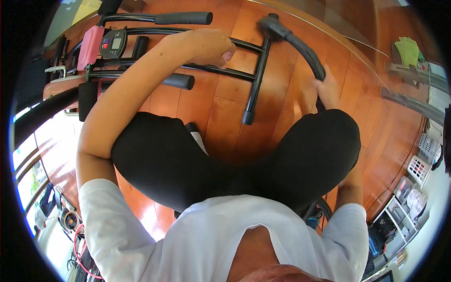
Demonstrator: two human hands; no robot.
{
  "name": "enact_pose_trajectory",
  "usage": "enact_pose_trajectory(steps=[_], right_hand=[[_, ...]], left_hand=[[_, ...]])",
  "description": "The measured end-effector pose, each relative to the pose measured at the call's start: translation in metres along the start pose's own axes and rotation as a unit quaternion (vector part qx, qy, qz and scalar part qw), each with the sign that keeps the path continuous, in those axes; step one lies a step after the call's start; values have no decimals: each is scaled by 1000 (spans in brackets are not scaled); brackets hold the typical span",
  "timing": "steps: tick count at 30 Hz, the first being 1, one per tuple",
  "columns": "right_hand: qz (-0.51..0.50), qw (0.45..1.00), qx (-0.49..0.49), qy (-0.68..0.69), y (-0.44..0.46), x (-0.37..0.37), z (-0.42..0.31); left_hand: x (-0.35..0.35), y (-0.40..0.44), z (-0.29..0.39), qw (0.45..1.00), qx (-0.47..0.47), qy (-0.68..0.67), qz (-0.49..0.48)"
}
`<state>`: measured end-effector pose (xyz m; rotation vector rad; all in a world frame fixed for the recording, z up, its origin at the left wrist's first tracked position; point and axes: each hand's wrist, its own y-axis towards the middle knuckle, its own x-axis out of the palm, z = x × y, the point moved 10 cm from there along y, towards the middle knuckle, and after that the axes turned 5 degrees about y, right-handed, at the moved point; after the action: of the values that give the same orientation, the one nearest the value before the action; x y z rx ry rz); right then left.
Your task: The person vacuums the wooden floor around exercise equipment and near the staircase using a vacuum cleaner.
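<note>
My right hand (328, 88) is wrapped around the curved black wand of a vacuum cleaner (307, 52), beyond my right knee. At its far end, a black brush head (273, 29) meets the foot crossbar of a black metal frame (257, 84); the bristles look blurred. My left hand (212, 47) hangs over the frame's long bars with its fingers curled in and nothing visible in them. Whether it touches the bars, I cannot tell. The frame belongs to an exercise machine with foam-covered handles (183, 18) and a small display console (113, 43) on a pink mount.
I squat on a shiny wooden floor (225, 108), knees apart. A ribbed hose (324, 207) lies beside my right hip. At right are a green cloth (407, 51) on a metal stand, white baskets (418, 169) and a shelf. Windows and a fan (70, 220) are at left.
</note>
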<state>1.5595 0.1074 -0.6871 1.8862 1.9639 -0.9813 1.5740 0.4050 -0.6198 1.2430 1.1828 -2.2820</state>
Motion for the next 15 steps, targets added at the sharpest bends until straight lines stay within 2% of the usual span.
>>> enact_pose_trajectory(steps=[2,5,11,15], right_hand=[[7,999,-30,-43,23,5,-29],[18,1000,-17,-3,41,5,-14],[-51,993,5,107,12,4,-4],[-11,996,25,90,34,3,-10]], left_hand=[[5,2,-2,1000,2,-8,7],[-2,1,5,1000,6,-23,-8],[2,5,-3,999,20,-24,16],[1,8,0,1000,16,-16,16]])
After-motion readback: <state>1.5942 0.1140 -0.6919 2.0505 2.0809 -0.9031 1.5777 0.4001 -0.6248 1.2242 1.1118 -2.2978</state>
